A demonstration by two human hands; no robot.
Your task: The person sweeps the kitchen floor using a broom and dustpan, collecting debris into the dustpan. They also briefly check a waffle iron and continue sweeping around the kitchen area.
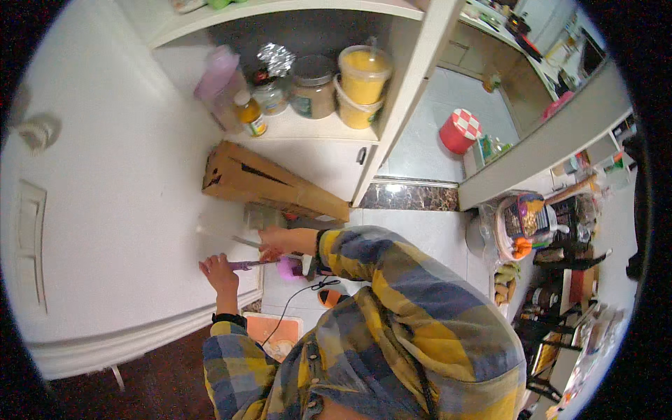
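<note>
My left hand (218,273) is in front of the white wall panel, its fingers around the end of a slim purple object (242,265). A thin dark shaft runs from that object towards my right hand (278,243). My right hand is blurred by motion and holds a grey rod (245,241), which points left towards a pale smear on the panel. Whether it also touches the shaft, I cannot tell. Just below my right hand is a lavender item (290,268), partly hidden, of a kind I cannot make out.
A long cardboard box (273,181) leans across the white cabinet (336,157). Above, a shelf holds jars (313,89), yellow tubs (362,86) and a small bottle (250,114). A black cable (286,304) trails over the floor by an orange mat (273,328). Loaded racks (567,262) stand right.
</note>
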